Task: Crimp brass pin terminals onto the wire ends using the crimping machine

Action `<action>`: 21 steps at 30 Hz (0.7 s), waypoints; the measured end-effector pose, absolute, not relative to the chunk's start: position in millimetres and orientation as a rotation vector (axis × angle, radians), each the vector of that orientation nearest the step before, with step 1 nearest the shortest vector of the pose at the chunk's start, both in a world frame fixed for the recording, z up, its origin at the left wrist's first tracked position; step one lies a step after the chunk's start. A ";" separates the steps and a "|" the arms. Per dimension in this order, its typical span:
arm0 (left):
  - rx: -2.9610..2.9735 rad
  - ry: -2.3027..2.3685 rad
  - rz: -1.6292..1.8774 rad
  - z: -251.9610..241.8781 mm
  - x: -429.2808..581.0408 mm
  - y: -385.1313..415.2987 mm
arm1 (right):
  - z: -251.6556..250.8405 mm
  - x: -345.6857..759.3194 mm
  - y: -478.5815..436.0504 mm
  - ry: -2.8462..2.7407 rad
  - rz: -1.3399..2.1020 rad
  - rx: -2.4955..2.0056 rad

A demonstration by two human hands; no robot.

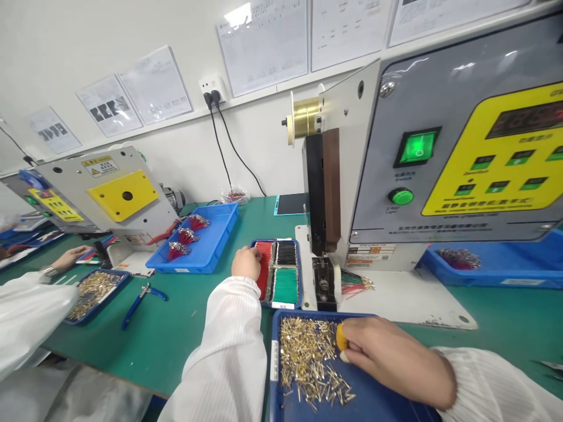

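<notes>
Reaching with the left hand [246, 262] onto the red wires [265, 265] in a divided tray [300, 275], fingers curled narrow over them; cannot tell whether a wire is pinched. Just right of that hand, black wires [285, 253] and green wires [285, 286]. Resting the right hand [389, 357] in a blue tray [382, 407] of brass terminals [308, 357], fingers drawn close, yellow fingertip cover [341, 337] touching the pile; cannot tell whether a terminal is gripped. Beyond the right hand, a crimping machine [440, 146] on the green worktop [176, 340]. Well left of the left hand, a co-worker's hand [70, 256].
</notes>
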State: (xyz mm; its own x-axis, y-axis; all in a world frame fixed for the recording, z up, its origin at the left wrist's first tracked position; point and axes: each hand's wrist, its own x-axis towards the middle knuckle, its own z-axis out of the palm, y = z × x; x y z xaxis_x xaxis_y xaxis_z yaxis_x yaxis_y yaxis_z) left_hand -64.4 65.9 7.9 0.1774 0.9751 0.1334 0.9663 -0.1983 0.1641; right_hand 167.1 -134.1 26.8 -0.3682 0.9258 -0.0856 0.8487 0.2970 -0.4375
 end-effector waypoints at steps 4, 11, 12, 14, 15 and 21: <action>2.381 1.963 0.336 6.7 -62.4 65.5 | 28.8 167.1 -133.6 -2.388 0.620 -1.637; 2.367 1.967 0.371 6.5 -63.4 66.7 | 24.4 169.0 -135.0 -2.372 0.560 -1.608; 2.362 1.973 0.382 6.9 -62.8 66.6 | 24.4 169.0 -135.4 -2.370 0.552 -1.605; 2.355 1.982 0.407 7.6 -59.6 65.2 | 25.5 168.7 -135.8 -2.362 0.551 -1.602; 2.359 1.973 0.423 7.8 -56.8 63.7 | 26.3 168.4 -135.9 -2.356 0.556 -1.599; 2.522 1.680 0.450 7.3 -29.8 43.9 | 28.4 168.0 -134.1 -2.320 0.596 -1.559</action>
